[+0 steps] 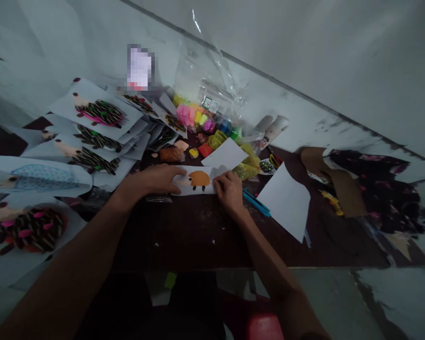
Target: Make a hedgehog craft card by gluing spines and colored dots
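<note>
A white paper card [184, 190] lies on the dark table in front of me, bearing an orange rounded body with a pale snout and small black feet, like a hedgehog [200, 178]. My left hand [159, 179] grips the card's left end, thumb and forefinger spread over its edge. At the right end, my right hand [230, 189] has its fingers bent and pinched together on the card's edge. Just beside the right hand lies a blue slim tool [257, 203]. Behind the card are a blank white sheet [225, 154] and a brown lump of modelling clay [172, 154].
Finished hedgehog pictures [99, 113] are piled at the left. A clear bag of coloured clay [205, 118] leans against the wall. White paper [286, 203] lies to the right, near brown cardboard [347, 189] and dark patterned cloth [378, 193]. A red stool [265, 327] shows below.
</note>
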Action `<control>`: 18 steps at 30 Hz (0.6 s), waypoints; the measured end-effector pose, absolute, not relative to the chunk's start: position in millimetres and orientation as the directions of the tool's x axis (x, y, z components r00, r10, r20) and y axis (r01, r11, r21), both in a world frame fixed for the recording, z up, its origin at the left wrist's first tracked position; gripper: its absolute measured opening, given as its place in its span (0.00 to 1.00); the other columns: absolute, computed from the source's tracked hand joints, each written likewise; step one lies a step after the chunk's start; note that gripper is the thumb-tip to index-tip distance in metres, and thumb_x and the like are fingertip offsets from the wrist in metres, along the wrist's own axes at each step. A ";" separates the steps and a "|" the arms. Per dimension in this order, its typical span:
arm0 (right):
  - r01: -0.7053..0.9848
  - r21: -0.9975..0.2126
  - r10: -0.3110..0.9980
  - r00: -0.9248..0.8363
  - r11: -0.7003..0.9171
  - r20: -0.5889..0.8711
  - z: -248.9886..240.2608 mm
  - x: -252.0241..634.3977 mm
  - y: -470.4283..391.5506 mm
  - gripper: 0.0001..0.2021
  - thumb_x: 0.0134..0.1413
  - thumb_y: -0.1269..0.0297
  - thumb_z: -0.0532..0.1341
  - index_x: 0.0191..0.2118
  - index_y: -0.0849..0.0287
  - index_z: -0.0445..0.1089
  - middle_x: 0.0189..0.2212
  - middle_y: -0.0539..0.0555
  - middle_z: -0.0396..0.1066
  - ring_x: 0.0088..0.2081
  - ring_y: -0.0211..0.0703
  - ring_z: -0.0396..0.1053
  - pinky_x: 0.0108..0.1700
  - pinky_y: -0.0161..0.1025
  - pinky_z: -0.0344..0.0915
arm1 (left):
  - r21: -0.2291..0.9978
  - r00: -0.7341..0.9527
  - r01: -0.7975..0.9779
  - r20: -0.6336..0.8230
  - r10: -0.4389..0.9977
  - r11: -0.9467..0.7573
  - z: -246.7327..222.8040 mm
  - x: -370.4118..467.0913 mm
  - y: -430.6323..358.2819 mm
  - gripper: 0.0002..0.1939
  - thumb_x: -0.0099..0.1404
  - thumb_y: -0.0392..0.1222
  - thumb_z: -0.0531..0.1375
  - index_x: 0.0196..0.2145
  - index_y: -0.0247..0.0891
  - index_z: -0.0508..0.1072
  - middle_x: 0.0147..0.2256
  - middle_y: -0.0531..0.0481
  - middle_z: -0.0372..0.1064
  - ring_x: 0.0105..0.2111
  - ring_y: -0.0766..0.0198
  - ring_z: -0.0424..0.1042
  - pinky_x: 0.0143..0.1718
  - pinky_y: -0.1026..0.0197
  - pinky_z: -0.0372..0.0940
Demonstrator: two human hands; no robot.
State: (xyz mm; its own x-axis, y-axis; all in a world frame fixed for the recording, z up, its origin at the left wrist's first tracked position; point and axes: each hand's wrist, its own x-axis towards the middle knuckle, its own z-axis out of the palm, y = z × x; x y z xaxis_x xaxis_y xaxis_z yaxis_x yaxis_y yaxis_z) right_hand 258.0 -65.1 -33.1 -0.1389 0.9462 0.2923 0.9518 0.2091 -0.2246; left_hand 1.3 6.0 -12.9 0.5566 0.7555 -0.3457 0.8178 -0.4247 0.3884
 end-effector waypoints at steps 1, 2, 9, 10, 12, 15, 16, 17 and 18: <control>0.950 -0.226 0.948 -0.149 0.217 0.283 -32.3 259.5 -65.7 0.11 0.67 0.65 0.58 0.42 0.56 0.80 0.39 0.58 0.72 0.43 0.50 0.65 0.47 0.45 0.59 | 0.382 0.558 0.818 -0.346 0.754 -0.430 -12.3 1.7 5.8 0.40 0.57 0.53 0.67 0.66 0.51 0.66 0.63 0.44 0.68 0.60 0.46 0.70 0.57 0.53 0.67; 0.947 -0.228 0.949 -0.161 0.226 0.269 -31.5 261.1 -66.5 0.11 0.67 0.66 0.58 0.43 0.56 0.81 0.39 0.58 0.73 0.43 0.50 0.66 0.47 0.45 0.59 | 0.375 0.560 0.818 -0.348 0.752 -0.436 -11.5 2.0 5.5 0.40 0.57 0.53 0.66 0.67 0.50 0.65 0.63 0.44 0.68 0.60 0.46 0.70 0.58 0.53 0.66; 0.952 -0.177 0.957 -0.214 0.249 0.194 -27.3 265.6 -70.6 0.10 0.65 0.68 0.61 0.43 0.56 0.81 0.40 0.58 0.74 0.44 0.51 0.66 0.46 0.46 0.59 | 0.393 0.560 0.815 -0.350 0.751 -0.425 -5.3 2.5 1.9 0.39 0.58 0.50 0.66 0.66 0.48 0.66 0.64 0.42 0.66 0.61 0.44 0.68 0.60 0.50 0.65; 0.953 -0.172 0.956 -0.216 0.251 0.198 -26.9 265.6 -70.7 0.09 0.65 0.68 0.61 0.42 0.56 0.81 0.40 0.58 0.74 0.44 0.51 0.67 0.46 0.45 0.59 | 0.396 0.559 0.816 -0.351 0.751 -0.422 -4.8 2.4 1.5 0.39 0.58 0.50 0.66 0.66 0.47 0.66 0.64 0.41 0.67 0.62 0.44 0.68 0.60 0.50 0.65; 0.953 -0.172 0.953 -0.211 0.250 0.217 -25.9 266.1 -70.4 0.09 0.65 0.68 0.61 0.41 0.56 0.81 0.40 0.58 0.74 0.44 0.51 0.67 0.46 0.45 0.59 | 0.401 0.559 0.815 -0.352 0.751 -0.419 -4.1 2.3 1.1 0.39 0.58 0.50 0.67 0.66 0.48 0.66 0.64 0.42 0.67 0.61 0.44 0.68 0.60 0.50 0.65; 0.951 -0.202 0.950 -0.181 0.236 0.255 -25.3 266.6 -69.3 0.09 0.66 0.68 0.60 0.41 0.57 0.80 0.40 0.58 0.74 0.44 0.51 0.67 0.47 0.45 0.59 | 0.394 0.555 0.818 -0.353 0.753 -0.419 -4.1 2.5 1.0 0.39 0.58 0.50 0.66 0.66 0.51 0.65 0.64 0.43 0.67 0.61 0.45 0.69 0.59 0.51 0.65; 0.948 -0.216 0.948 -0.173 0.234 0.266 -25.7 266.2 -68.7 0.10 0.66 0.68 0.60 0.42 0.58 0.80 0.40 0.58 0.74 0.44 0.50 0.67 0.47 0.44 0.59 | 0.389 0.551 0.822 -0.356 0.755 -0.416 -4.1 2.7 1.0 0.39 0.58 0.51 0.67 0.66 0.51 0.65 0.64 0.44 0.67 0.61 0.46 0.69 0.59 0.51 0.65; 0.945 -0.228 0.948 -0.168 0.233 0.272 -26.4 265.4 -68.0 0.10 0.66 0.68 0.59 0.42 0.58 0.80 0.40 0.58 0.73 0.44 0.50 0.68 0.48 0.44 0.60 | 0.385 0.547 0.825 -0.362 0.755 -0.413 -4.3 3.0 1.1 0.39 0.58 0.50 0.67 0.66 0.51 0.65 0.64 0.44 0.67 0.61 0.46 0.69 0.59 0.51 0.65; 0.942 -0.239 0.947 -0.167 0.235 0.273 -27.5 264.2 -67.2 0.10 0.66 0.68 0.60 0.42 0.58 0.80 0.40 0.58 0.73 0.45 0.50 0.68 0.48 0.44 0.60 | 0.384 0.544 0.827 -0.366 0.755 -0.410 -4.5 3.2 1.1 0.39 0.58 0.50 0.67 0.66 0.51 0.65 0.64 0.43 0.67 0.61 0.45 0.69 0.59 0.52 0.65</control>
State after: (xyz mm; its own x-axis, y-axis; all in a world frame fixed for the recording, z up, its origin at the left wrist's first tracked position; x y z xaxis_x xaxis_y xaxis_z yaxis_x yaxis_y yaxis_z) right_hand 264.2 -67.2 -27.5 -0.1672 0.9473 0.2731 0.9420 0.2352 -0.2393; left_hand 3.2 1.1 -4.5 0.5442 0.7550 -0.3658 0.8272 -0.4101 0.3841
